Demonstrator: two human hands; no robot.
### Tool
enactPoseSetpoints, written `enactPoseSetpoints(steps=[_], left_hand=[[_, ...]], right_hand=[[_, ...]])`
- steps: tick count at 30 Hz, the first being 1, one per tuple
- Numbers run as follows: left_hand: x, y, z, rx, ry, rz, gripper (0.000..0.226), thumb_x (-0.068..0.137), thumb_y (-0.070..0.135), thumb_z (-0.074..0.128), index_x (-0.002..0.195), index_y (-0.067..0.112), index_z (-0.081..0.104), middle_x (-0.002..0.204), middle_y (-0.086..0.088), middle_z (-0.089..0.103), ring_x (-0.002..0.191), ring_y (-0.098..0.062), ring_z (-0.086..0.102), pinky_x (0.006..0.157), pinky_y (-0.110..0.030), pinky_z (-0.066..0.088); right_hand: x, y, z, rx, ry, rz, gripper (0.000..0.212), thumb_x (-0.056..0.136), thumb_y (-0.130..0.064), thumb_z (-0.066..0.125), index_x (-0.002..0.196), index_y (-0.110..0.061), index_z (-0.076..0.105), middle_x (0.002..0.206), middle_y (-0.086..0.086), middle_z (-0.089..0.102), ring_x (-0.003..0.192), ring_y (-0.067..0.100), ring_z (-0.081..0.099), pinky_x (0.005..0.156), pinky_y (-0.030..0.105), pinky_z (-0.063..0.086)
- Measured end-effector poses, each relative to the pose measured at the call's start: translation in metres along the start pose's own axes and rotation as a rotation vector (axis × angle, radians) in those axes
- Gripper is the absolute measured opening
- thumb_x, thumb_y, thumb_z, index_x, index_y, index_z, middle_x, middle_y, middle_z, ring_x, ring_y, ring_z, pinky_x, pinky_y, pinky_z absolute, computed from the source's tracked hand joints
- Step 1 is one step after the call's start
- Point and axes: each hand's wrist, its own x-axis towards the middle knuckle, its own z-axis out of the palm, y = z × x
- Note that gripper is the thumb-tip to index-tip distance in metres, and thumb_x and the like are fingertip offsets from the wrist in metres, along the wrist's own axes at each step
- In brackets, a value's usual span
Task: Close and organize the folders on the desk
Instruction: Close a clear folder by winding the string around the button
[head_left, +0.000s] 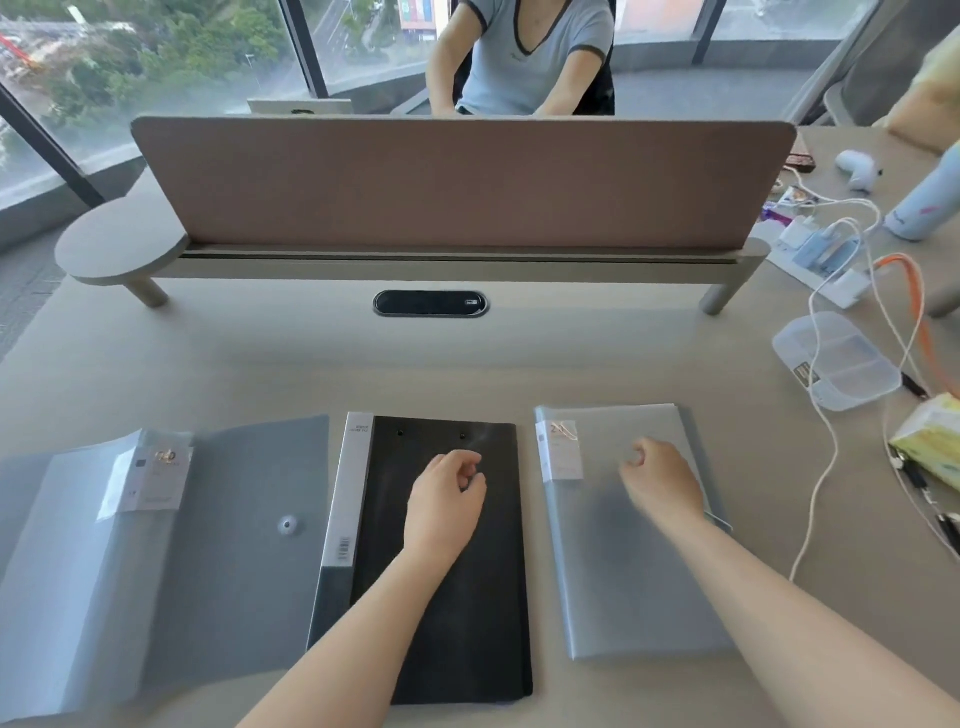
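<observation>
3 folders in row on near counter (519, 364). Left grey folder (156, 561) lies open, flap spread right, snap button showing. Black folder (447, 597) centre, closed. Right grey folder (639, 571) closed. All thin plastic: likely light, floppy, slick; best pinched at spine or free edge. Left hand (444, 499) loosely curled above black folder, gripping nothing; contact unclear. Right hand (660, 480) likewise over right grey folder. Counter smooth, matte; cables and clear box far right; felt divider (457, 182) beyond.
</observation>
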Motion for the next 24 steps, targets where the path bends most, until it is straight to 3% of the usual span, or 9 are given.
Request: enactPoseSetpoints(steps=[3, 6, 9, 11, 14, 17, 19, 21, 24], left_hand=[[-0.002, 0.020, 0.027, 0.031, -0.189, -0.062, 0.030, 0.092, 0.023, 0.058, 0.122, 0.021, 0.063, 0.107, 0.004, 0.064, 0.092, -0.012, 0.061, 0.080, -0.025, 0.048], [-0.003, 0.032, 0.054, 0.057, -0.269, -0.119, 0.010, 0.087, 0.023, 0.054, 0.097, 0.022, 0.055, 0.107, -0.006, 0.064, 0.078, -0.017, 0.057, 0.076, -0.037, 0.053], [-0.005, 0.041, 0.075, 0.076, -0.328, -0.186, 0.008, 0.086, 0.022, 0.054, 0.084, 0.016, 0.049, 0.090, 0.000, 0.050, 0.063, -0.011, 0.043, 0.052, -0.024, 0.034], [-0.006, 0.042, 0.088, 0.029, -0.319, -0.242, 0.014, 0.086, 0.020, 0.055, 0.078, 0.017, 0.043, 0.085, 0.001, 0.046, 0.065, -0.014, 0.044, 0.052, -0.024, 0.031], [-0.006, 0.045, 0.098, -0.087, -0.277, -0.363, 0.005, 0.086, 0.019, 0.056, 0.087, 0.019, 0.051, 0.090, -0.001, 0.056, 0.074, -0.019, 0.051, 0.061, -0.027, 0.039], [-0.002, 0.044, 0.106, -0.173, -0.250, -0.444, 0.021, 0.077, 0.021, 0.057, 0.094, 0.011, 0.063, 0.088, -0.005, 0.066, 0.073, -0.021, 0.056, 0.067, -0.031, 0.045], [-0.001, 0.044, 0.110, -0.204, -0.244, -0.467, 0.016, 0.066, 0.024, 0.054, 0.077, 0.014, 0.061, 0.074, -0.006, 0.058, 0.066, -0.021, 0.048, 0.065, -0.032, 0.039], [-0.002, 0.048, 0.112, -0.241, -0.232, -0.492, 0.016, 0.068, 0.020, 0.056, 0.059, 0.016, 0.043, 0.064, -0.006, 0.044, 0.060, -0.021, 0.036, 0.061, -0.032, 0.030], [-0.002, 0.050, 0.117, -0.289, -0.186, -0.513, 0.028, 0.078, 0.017, 0.060, 0.060, 0.010, 0.039, 0.064, -0.007, 0.042, 0.058, -0.022, 0.036, 0.058, -0.032, 0.029]], right_hand=[[0.003, 0.030, -0.011, -0.021, 0.016, 0.076, 0.042, 0.089, -0.022, 0.050, 0.129, -0.011, 0.055, 0.135, 0.012, 0.052, 0.119, 0.033, 0.056, 0.094, 0.040, 0.045], [0.005, 0.055, -0.019, -0.009, 0.032, 0.136, 0.035, 0.084, -0.028, 0.048, 0.115, -0.014, 0.058, 0.120, 0.015, 0.057, 0.109, 0.036, 0.058, 0.090, 0.043, 0.050], [0.007, 0.073, -0.027, -0.028, 0.016, 0.200, 0.038, 0.089, -0.037, 0.050, 0.115, -0.010, 0.057, 0.120, 0.017, 0.054, 0.111, 0.038, 0.055, 0.092, 0.045, 0.048], [0.010, 0.082, -0.030, -0.023, -0.001, 0.237, 0.043, 0.088, -0.042, 0.053, 0.114, -0.009, 0.058, 0.119, 0.017, 0.055, 0.113, 0.037, 0.053, 0.093, 0.044, 0.048], [0.016, 0.090, -0.032, 0.016, -0.054, 0.257, 0.039, 0.081, -0.038, 0.060, 0.107, -0.010, 0.062, 0.112, 0.013, 0.060, 0.104, 0.034, 0.058, 0.083, 0.039, 0.051], [0.022, 0.094, -0.037, 0.059, -0.101, 0.280, 0.029, 0.077, -0.030, 0.067, 0.097, -0.010, 0.063, 0.101, 0.010, 0.067, 0.092, 0.032, 0.062, 0.069, 0.034, 0.049], [0.025, 0.094, -0.040, 0.093, -0.120, 0.298, 0.017, 0.078, -0.023, 0.070, 0.081, -0.011, 0.059, 0.085, 0.007, 0.066, 0.077, 0.029, 0.061, 0.062, 0.030, 0.043], [0.028, 0.095, -0.040, 0.149, -0.128, 0.311, 0.018, 0.082, -0.015, 0.065, 0.068, -0.013, 0.054, 0.067, 0.002, 0.059, 0.062, 0.025, 0.054, 0.059, 0.029, 0.040], [0.031, 0.095, -0.038, 0.140, -0.112, 0.312, 0.012, 0.084, -0.015, 0.060, 0.075, -0.007, 0.064, 0.069, 0.004, 0.065, 0.074, 0.031, 0.062, 0.066, 0.030, 0.042]])
